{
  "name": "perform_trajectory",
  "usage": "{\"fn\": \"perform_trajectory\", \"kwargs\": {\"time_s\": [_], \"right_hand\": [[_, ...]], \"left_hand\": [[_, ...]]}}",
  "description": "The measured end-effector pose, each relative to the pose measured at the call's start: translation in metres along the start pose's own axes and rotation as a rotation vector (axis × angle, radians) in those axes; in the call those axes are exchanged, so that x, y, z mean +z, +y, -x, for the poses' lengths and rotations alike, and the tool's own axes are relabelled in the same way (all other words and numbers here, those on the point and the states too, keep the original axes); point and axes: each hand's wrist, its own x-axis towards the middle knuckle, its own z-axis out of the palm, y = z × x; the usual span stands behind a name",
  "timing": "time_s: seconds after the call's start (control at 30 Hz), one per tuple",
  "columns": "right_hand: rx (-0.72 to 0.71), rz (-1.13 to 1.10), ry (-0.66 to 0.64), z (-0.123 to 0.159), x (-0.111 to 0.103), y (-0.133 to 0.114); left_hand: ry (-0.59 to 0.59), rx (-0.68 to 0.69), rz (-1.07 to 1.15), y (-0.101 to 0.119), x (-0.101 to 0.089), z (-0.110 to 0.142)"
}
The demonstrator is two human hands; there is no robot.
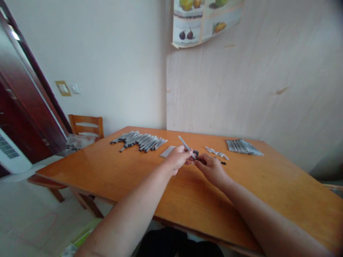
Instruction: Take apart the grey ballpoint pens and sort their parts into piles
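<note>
My left hand (177,159) is closed around a slim, pale pen (183,143), which tilts up and to the left above the table. At the pen's lower end, the fingers of my right hand (210,167) are pinched together; whatever they grip is too small and hidden to make out. A small dark block-like object (196,152) shows just behind the fingertips. Past my left hand lies a little row of whitish sticks (167,151). Short white pieces (217,153) and a few small black parts (223,163) are near my right hand.
On the wooden table (128,175), a wide pile of pens with dark ends (143,140) lies at the left. A neat row of pens (244,146) lies at the back right. A chair (88,125) and a clear plastic bag (77,141) stand beyond the left edge.
</note>
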Motion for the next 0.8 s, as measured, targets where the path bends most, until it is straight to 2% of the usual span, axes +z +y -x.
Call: {"fn": "perform_trajectory", "kwargs": {"time_s": [0.17,0.43,0.63,0.7,0.8], "right_hand": [[-0.035,0.028,0.027,0.000,-0.002,0.000],[-0.104,0.080,0.061,-0.001,-0.006,0.002],[-0.128,0.085,-0.032,-0.002,-0.012,0.007],[-0.104,0.118,-0.002,-0.003,-0.015,0.010],[-0.045,0.104,0.035,-0.004,-0.019,0.013]], "left_hand": [[0.141,0.034,-0.018,-0.006,0.018,0.005],[0.278,0.125,-0.162,-0.034,0.041,-0.002],[0.447,0.164,-0.281,-0.040,0.047,-0.005],[0.469,0.144,-0.319,-0.043,0.048,-0.005],[0.443,0.163,-0.417,-0.047,0.048,-0.003]]}}
